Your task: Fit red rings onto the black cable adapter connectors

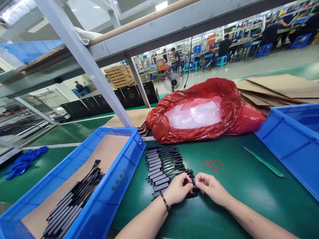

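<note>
My left hand (178, 190) and my right hand (211, 187) meet low in the middle of the green table (239, 212). Both are closed in a pinch on one black plastic part (190, 188) at the near end of a row of several similar black parts (164, 164). My left wrist carries a dark bead bracelet. Small red rings (213, 165) lie scattered just beyond my right hand.
A blue bin (119, 172) lined with cardboard holds more black parts at the left. A red bag (204, 109) of clear plastic sits behind. Another blue bin (291, 142) stands right, a green tool (264, 162) beside it. Cardboard sheets (281, 87) and a metal rack frame (84, 59) rise behind.
</note>
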The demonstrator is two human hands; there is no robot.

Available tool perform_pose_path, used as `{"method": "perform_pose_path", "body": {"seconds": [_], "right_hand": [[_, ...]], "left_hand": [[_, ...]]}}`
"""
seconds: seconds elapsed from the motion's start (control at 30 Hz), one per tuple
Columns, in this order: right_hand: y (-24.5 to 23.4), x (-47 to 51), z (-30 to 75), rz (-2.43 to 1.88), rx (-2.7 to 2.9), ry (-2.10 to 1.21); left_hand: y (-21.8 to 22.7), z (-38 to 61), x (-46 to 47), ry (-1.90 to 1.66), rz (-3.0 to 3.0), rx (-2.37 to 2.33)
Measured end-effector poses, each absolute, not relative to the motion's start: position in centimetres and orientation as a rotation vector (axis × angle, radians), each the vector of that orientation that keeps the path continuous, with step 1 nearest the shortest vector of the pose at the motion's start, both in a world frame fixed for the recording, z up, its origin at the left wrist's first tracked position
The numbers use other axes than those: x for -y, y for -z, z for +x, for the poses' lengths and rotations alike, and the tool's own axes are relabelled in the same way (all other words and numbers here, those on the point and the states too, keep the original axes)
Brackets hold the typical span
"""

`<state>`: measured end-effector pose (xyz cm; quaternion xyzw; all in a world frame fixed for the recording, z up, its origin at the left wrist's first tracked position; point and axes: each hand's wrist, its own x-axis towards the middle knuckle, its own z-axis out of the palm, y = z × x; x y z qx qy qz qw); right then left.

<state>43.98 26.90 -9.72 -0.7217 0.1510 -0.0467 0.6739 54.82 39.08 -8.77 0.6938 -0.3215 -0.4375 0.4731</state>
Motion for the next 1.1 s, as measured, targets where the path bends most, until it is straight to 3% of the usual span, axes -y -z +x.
{"method": "perform_pose_path", "body": {"seconds": [0.27,0.5,0.87,1.1], "right_hand": [[10.2,-27.5,43.8,-1.705,-0.321,0.188],[10.9,-27.6,44.3,-1.42,-0.261,-0.001],[11.1,-27.3,44.6,-1.363,-0.272,-0.106],[10.0,-25.2,44.2,-1.709,-0.341,0.105]], "left_hand": [[8.9,54.7,-38.9,1.045,1.719,0.778],[8.6,55.2,-38.9,1.105,1.65,0.865],[8.6,55.5,-38.9,1.146,1.592,0.904],[7.5,55.2,-38.7,1.154,1.613,0.854]]}}
